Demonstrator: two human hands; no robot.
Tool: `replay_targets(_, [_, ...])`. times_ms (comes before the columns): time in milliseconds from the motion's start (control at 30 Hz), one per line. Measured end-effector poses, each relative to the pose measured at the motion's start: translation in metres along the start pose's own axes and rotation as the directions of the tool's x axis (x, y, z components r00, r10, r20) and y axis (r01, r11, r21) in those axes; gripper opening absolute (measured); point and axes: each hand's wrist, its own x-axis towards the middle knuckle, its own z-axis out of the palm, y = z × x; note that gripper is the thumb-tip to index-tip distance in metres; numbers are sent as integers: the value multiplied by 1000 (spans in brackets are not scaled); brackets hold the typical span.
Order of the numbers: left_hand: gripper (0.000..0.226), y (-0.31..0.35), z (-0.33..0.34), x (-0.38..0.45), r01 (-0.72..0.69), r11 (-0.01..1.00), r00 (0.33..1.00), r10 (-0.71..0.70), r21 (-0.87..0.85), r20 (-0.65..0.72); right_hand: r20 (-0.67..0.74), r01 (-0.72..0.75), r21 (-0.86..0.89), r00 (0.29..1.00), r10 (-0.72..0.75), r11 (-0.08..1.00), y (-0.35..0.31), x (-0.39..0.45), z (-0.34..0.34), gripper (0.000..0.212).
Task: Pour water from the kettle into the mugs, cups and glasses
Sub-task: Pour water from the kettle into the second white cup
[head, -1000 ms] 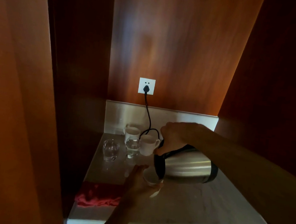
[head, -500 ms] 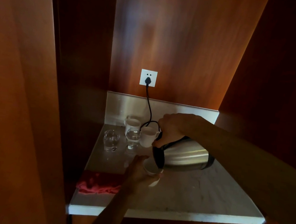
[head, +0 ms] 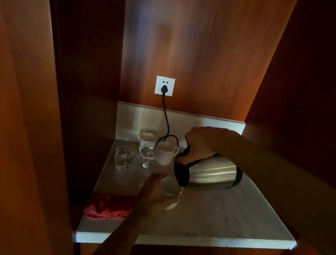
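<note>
Both hands stay as they were half a second ago: the right hand [head: 202,144] grips the steel kettle [head: 210,172] by its handle, tipped almost flat with its mouth over a white cup [head: 170,188]; the left hand [head: 155,192] curls round that cup on the marble counter [head: 226,216]. Behind them two glasses [head: 123,158] and two white mugs [head: 165,151] stand unmoved; a red cloth [head: 109,206] lies at the left edge.

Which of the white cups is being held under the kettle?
The white cup nearest the counter's front edge, gripped by the left hand; the other two mugs stand untouched at the back.
</note>
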Motion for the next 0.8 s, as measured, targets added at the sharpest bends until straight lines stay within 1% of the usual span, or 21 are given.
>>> replay_targets(100, [80,0,-3,6,15,1000,999,-16,27,40,-26,-18,60,999,19,998,10,-4,7,73])
replay_targets(333, [75,9,-5,13,16,999,999,-18,52,37,-70,7,85,998,-1,996,24,-5,16,64])
replay_targets(400, [76,13,-8,19,7,999,999,-9,40,37,-115,5,173,993,15,985,34,-5,15,61])
replay_targets(467, [67,20,-16,27,4,1000,999,-4,-5,32,-154,-24,298,985,73,954,49,-5,15,58])
replay_targets(533, [53,29,-27,39,-9,999,1000,9,-34,18,-189,-55,439,970,152,897,66,-6,19,53])
replay_targets(600, [48,37,-39,53,-45,998,999,46,-43,20,-217,-42,612,951,219,790,78,-7,25,46])
replay_targets(700, [53,49,-52,76,-57,996,998,57,-70,-2,-235,-54,754,909,346,655,94,-5,36,52])
replay_targets(800, [63,63,-66,104,-33,999,989,37,30,-143,-229,-88,857,818,528,508,112,5,50,62])
